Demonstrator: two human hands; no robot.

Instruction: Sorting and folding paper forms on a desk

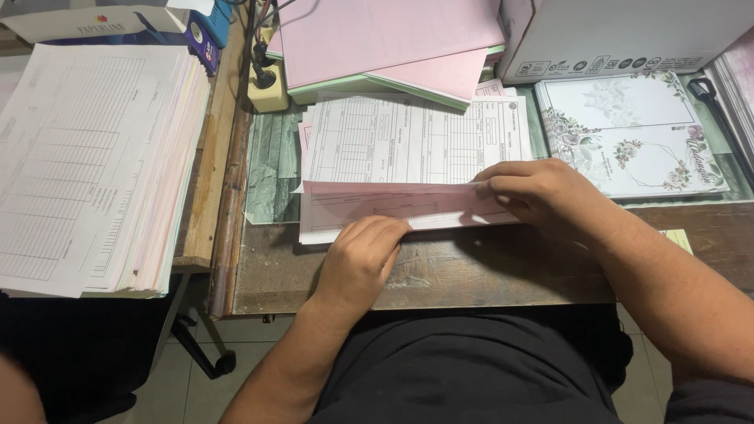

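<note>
A pink form sheet (408, 206) lies folded up over the near edge of a small stack of printed forms (408, 141) on the worn wooden desk (471, 275). The left hand (361, 259) rests palm down, fingers together and bent, pressing the fold's lower edge. The right hand (542, 192) curls over the sheet's right end, fingertips pinching it. A tall pile of ruled forms (86, 165) sits far left; floral cards (628, 133) lie right.

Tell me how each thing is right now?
Pink paper sheet: folded up, pressed flat.
White printed form: lying flat underneath.
Left hand: pressing the fold.
Right hand: pinching the sheet's edge.
Tall paper stack: piled, untouched.
White cardboard box: closed.
</note>
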